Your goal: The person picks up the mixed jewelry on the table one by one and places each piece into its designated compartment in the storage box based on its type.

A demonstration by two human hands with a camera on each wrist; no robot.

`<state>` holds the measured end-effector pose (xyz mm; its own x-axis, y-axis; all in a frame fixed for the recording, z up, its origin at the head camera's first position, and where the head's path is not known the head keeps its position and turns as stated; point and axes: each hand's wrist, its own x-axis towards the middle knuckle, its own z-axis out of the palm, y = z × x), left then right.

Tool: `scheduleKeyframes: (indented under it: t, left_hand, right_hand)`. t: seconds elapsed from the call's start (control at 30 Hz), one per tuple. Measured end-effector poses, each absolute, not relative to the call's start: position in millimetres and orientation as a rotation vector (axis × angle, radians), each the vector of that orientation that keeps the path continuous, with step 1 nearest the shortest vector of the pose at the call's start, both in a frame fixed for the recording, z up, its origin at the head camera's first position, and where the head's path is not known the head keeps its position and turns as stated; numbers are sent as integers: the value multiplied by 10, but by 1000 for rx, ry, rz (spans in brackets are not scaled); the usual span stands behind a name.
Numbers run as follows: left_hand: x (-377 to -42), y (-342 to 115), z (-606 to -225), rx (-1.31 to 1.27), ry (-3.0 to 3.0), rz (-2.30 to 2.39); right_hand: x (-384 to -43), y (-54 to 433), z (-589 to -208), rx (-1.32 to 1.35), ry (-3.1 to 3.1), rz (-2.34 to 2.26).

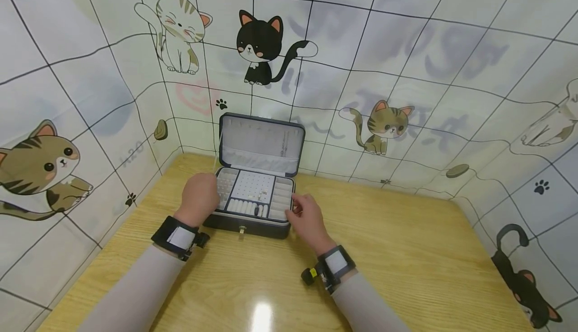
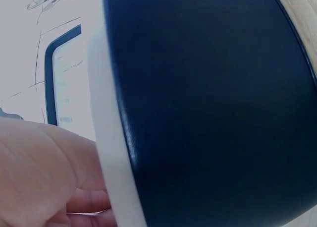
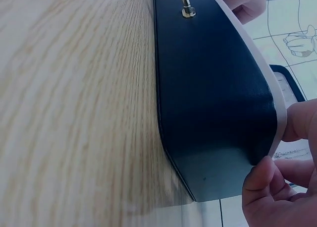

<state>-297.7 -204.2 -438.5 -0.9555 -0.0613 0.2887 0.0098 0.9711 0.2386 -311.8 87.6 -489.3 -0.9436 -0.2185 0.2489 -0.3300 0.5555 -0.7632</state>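
A dark navy jewelry box [image 1: 266,229] stands on the table with its lid [image 1: 264,139] raised. Inside its pale lining are small compartments, ring rolls and a dotted panel [image 1: 253,185] bearing a few tiny earrings. My left hand [image 1: 200,200] has curled fingers at the box's left side, gripping by the pale rim [image 2: 106,123]; its fingertips are partly hidden. On the right side, my right hand [image 1: 309,221] pinches the box's edge, the thumb [image 3: 260,175] outside and other fingers reaching over the rim. A metal clasp [image 3: 186,6] hangs on the front.
A thin necklace [image 1: 284,144] hangs inside the lid. The wooden table [image 1: 384,252] extends to the right and front of the box. Behind it and along both sides rises a wall covering [image 1: 343,61] with a grid and cartoon cats.
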Motion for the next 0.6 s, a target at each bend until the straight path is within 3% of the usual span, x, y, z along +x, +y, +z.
scheduleKeyframes:
  t: [0.6]
  left_hand:
    - [-2976,-1945,-4406,37,-2828,-187]
  right_hand:
    - [-3155,891,-4951,471,-2650,1331]
